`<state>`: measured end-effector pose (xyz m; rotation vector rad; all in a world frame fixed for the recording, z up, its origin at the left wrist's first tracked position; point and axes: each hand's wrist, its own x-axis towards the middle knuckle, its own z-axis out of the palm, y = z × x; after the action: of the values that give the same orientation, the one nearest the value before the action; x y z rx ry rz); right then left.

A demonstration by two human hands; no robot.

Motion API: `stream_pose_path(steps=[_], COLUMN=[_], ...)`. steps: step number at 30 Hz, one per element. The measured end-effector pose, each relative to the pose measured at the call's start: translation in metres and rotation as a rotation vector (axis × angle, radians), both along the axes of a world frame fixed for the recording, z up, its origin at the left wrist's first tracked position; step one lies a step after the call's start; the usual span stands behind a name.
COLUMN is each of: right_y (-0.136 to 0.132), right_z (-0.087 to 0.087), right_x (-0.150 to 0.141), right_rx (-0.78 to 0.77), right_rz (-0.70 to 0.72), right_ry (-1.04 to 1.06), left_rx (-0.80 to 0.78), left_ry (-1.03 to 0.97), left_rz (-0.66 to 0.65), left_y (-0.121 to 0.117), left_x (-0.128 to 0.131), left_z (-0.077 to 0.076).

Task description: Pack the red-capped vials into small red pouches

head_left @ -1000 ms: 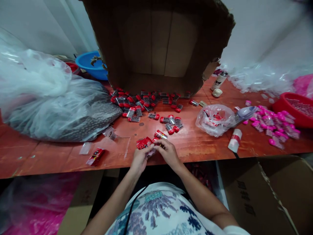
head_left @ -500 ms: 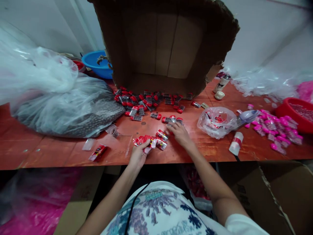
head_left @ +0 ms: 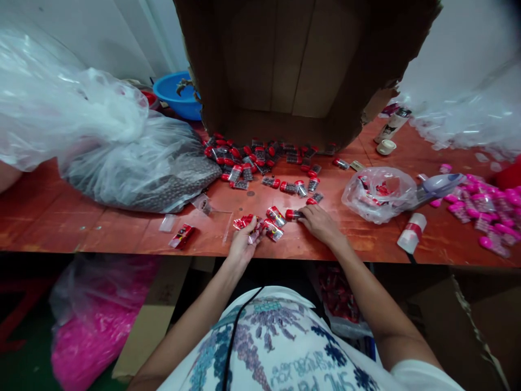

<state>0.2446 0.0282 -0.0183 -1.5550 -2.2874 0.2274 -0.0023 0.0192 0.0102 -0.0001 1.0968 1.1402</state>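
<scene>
My left hand [head_left: 243,243] is closed on a bunch of red printed wrappers [head_left: 245,221], with the thumb on top. My right hand [head_left: 322,224] has its fingers closed on the dark end of a small red-capped bottle [head_left: 291,215] lying on the table. Between the hands lie two bottles in printed wrappers, an upper wrapped bottle [head_left: 275,216] and a lower wrapped bottle [head_left: 273,232] close to the left fingers. Another red-capped bottle [head_left: 315,199] rests just beyond my right hand. Farther back spreads a pile of red-capped bottles [head_left: 260,157] filled with something dark.
A big cardboard box [head_left: 301,70] stands open behind the pile. On the left sits a clear bag of dark beads [head_left: 142,168]. To the right are a plastic bag [head_left: 378,193], a purple-handled scoop [head_left: 442,184], a white roll [head_left: 412,233] and pink-capped bottles [head_left: 488,206].
My right hand has drawn back towards me from the row of bottles, bringing a red-capped bottle beside the wrapped ones. My left hand still holds the wrappers. The whole view has shifted.
</scene>
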Motion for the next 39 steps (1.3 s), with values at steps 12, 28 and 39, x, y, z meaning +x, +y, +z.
stream_pose_path(steps=[12,28,39], right_y=[-0.068,-0.07,-0.068], right_z=[0.017,0.018,0.014], right_x=[-0.099,-0.112,-0.109], right_rx=[-0.287,-0.473,-0.511], right_rz=[-0.358,-0.448,-0.453], right_ry=[1.095,1.421,1.468], left_rx=[0.113,0.517,0.615], left_ry=[0.064,0.494,0.561], left_rz=[0.065,0.116,0.03], left_y=[-0.003,-0.01,-0.012], left_x=[0.011,0.007,0.003], left_z=[-0.007,-0.014,-0.006])
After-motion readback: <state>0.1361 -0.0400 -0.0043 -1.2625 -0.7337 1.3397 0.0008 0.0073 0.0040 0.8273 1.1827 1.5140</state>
